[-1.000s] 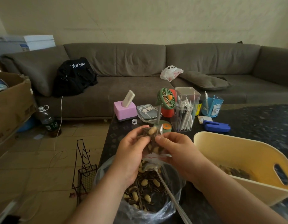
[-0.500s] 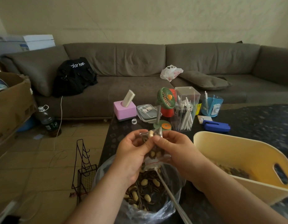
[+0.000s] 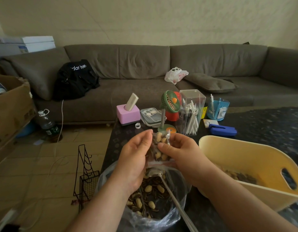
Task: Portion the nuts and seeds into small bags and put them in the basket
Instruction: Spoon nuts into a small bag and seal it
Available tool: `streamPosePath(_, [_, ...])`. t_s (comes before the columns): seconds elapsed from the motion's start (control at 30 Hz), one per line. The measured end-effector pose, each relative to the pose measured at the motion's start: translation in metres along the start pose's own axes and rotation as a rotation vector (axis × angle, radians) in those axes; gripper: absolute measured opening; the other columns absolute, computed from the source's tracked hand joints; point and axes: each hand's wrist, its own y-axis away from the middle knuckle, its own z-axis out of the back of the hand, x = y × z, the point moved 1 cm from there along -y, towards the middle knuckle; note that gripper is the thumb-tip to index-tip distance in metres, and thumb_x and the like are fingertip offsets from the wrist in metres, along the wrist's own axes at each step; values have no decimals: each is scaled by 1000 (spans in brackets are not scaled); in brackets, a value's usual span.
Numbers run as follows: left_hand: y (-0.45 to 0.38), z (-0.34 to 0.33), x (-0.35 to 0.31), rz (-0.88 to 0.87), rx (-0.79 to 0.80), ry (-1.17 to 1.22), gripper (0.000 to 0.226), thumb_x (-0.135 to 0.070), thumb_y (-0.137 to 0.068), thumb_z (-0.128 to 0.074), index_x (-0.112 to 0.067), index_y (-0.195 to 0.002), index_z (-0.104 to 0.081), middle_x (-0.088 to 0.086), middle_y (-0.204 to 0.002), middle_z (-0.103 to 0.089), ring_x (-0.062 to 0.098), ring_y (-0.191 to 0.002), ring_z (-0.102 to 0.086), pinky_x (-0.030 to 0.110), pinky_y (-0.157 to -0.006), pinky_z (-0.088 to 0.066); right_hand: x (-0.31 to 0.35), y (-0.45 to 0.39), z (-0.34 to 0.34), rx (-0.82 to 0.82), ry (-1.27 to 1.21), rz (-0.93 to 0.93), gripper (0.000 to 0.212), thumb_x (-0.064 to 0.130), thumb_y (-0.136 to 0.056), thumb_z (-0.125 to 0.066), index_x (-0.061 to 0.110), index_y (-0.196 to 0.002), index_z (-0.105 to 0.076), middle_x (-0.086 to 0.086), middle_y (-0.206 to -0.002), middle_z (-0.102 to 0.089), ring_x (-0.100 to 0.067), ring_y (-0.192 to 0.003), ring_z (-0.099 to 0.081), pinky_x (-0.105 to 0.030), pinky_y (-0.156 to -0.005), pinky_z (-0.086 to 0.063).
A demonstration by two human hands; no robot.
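As two hands hold one bag

hands: 2, left hand and right hand, centre of frame
small bags: 1, small bag between the hands; further ones in the basket can't be counted
big open bags of nuts and seeds: 1, big bag, bottom centre
spoons: 1, spoon in the big bag
baskets: 1, yellow basket, lower right
desk fans: 1, fan, centre
pen holders: 2, clear box, blue cup
pink boxes: 1, pink box
bottles: 1, bottle, left on floor
sofas: 1, sofa, across upper frame
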Motion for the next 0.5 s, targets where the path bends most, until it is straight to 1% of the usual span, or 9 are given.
streamPosePath(0.07, [1, -1, 0, 33, 61, -16, 46, -29, -90, -69, -12, -133, -70, 15, -123, -77, 32, -114, -75, 47, -95, -61, 3, 0, 1, -11, -59, 15, 20, 10, -94, -73, 5, -112, -68, -22, -101, -77, -41, -95, -77, -52, -86, -63])
streamPosePath(0.13, [2, -2, 2, 45, 86, -17, 44, -20, -88, -71, -8, -130, -72, 17, -122, -77, 32, -114, -76, 45, -97, -60, 3, -1, 3, -31, -98, 26, 21, 12, -92, -74, 4, -111, -69, -27, -104, -75, -45, -98, -75, -57, -89, -62])
streamPosePath(0.23, [1, -4, 5, 30, 89, 5, 41, -16, -86, -71, -8, -126, -74, 18, -120, -78, 32, -113, -76, 44, -95, -61, 2, -2, 4, -51, -123, 17, 20, 16, -92, -73, 4, -109, -72, -32, -107, -73, -42, -95, -74, -58, -90, -61])
streamPosePath(0.3, [1, -7, 4, 23, 96, 27, 40, -16, -87, -70, -8, -126, -74, 18, -119, -78, 32, -111, -77, 39, -89, -65, 3, -1, 4, -39, -135, 13, 19, 16, -97, -70, 2, -110, -73, -30, -104, -74, -39, -92, -75, -53, -86, -63])
streamPosePath(0.37, [2, -9, 3, 18, 108, 49, 38, -17, -89, -70, -7, -125, -74, 19, -117, -79, 31, -107, -78, 35, -83, -65, 6, 0, 6, -44, -133, 12, 21, 16, -100, -67, -2, -109, -71, -25, -98, -75, -35, -86, -75, -43, -76, -63])
streamPosePath(0.4, [3, -9, 2, 10, 112, 46, 38, -18, -89, -70, -7, -125, -75, 19, -116, -79, 30, -106, -78, 35, -83, -65, 8, 1, 6, -55, -127, 12, 22, 16, -100, -66, -4, -109, -70, -24, -95, -75, -33, -83, -75, -39, -73, -63])
streamPosePath(0.43, [3, -11, 2, 2, 106, 37, 39, -19, -88, -71, -7, -125, -75, 18, -116, -79, 31, -107, -78, 38, -86, -65, 10, 2, 7, -64, -123, 12, 22, 16, -100, -66, -4, -109, -70, -23, -94, -75, -32, -82, -74, -38, -71, -62])
streamPosePath(0.5, [5, -13, 1, -18, 69, 0, 42, -19, -84, -74, -7, -125, -74, 18, -117, -78, 33, -110, -77, 49, -96, -61, 15, 5, 10, -53, -99, 18, 19, 16, -100, -66, -1, -108, -71, -22, -93, -76, -31, -81, -75, -37, -72, -62])
